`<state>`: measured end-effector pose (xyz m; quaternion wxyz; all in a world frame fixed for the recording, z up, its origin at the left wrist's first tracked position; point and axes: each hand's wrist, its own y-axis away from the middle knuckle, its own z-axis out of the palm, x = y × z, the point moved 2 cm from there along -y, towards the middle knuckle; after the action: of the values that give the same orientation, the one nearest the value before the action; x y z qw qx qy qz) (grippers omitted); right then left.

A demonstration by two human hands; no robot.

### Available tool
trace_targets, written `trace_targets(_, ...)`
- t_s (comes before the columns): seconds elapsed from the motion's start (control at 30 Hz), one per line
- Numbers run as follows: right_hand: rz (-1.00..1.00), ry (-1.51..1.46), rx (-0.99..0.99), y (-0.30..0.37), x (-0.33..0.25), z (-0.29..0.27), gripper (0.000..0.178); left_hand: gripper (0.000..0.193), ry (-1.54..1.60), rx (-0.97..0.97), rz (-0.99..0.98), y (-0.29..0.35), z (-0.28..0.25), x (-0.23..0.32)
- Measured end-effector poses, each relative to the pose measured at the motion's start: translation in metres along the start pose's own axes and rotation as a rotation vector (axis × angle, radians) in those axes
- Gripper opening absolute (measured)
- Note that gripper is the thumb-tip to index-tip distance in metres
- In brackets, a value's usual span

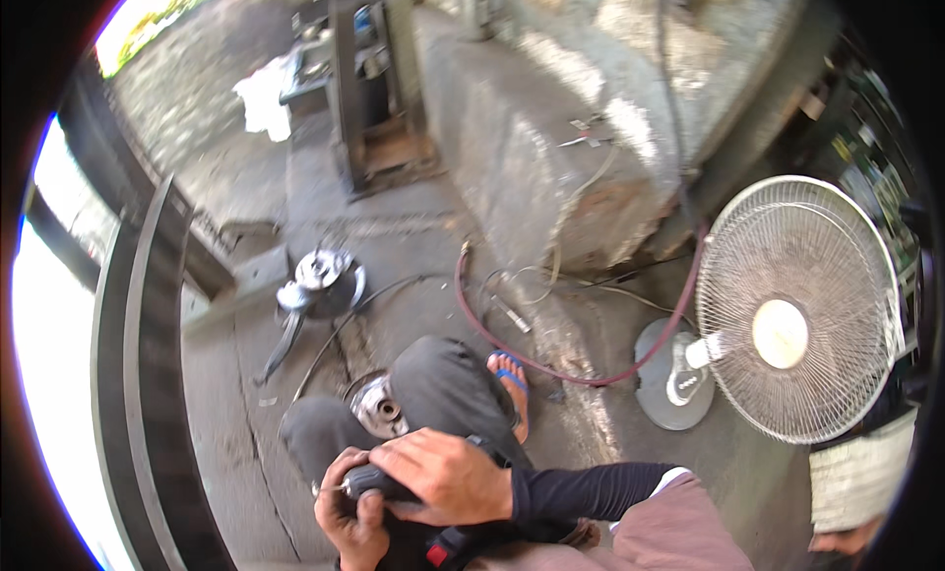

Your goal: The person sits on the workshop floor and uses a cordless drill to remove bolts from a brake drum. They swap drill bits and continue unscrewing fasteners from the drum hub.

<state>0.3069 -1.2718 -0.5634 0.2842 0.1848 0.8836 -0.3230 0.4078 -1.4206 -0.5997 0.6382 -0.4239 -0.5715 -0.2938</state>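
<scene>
Low over my lap, my left hand (351,520) curls its fingers around the front end of a black tool (379,482), which has a drill-like chuck and a thin metal tip. My right hand (433,475) wraps over the same tool from above and hides much of its body. Below my right wrist shows a black part with a red patch (439,551); whether it belongs to the tool I cannot tell. Between my knees, beyond the hands, lies a round silver metal part (379,409) with a raised hub.
Ahead to the left, an angle-grinder-like machine (325,271) with a cable rests on the floor. A red hose (581,379) curves past my foot (512,389). On the right stands a white fan (787,325). Steel beams (148,374) line the left; a concrete block (532,158) rises ahead.
</scene>
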Motion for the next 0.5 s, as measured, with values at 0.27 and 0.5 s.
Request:
trace_targets(0.27,0.832,-0.305,-0.041,0.155,-0.031,-0.032,0.051,0.051,0.386,0.171,-0.299,0.019,0.027,-0.003)
trace_targets(0.5,0.709,-0.735,-0.034,0.111,-0.026,-0.007,0.071,0.042,0.723,0.147,-0.307,-0.005,0.030,0.031)
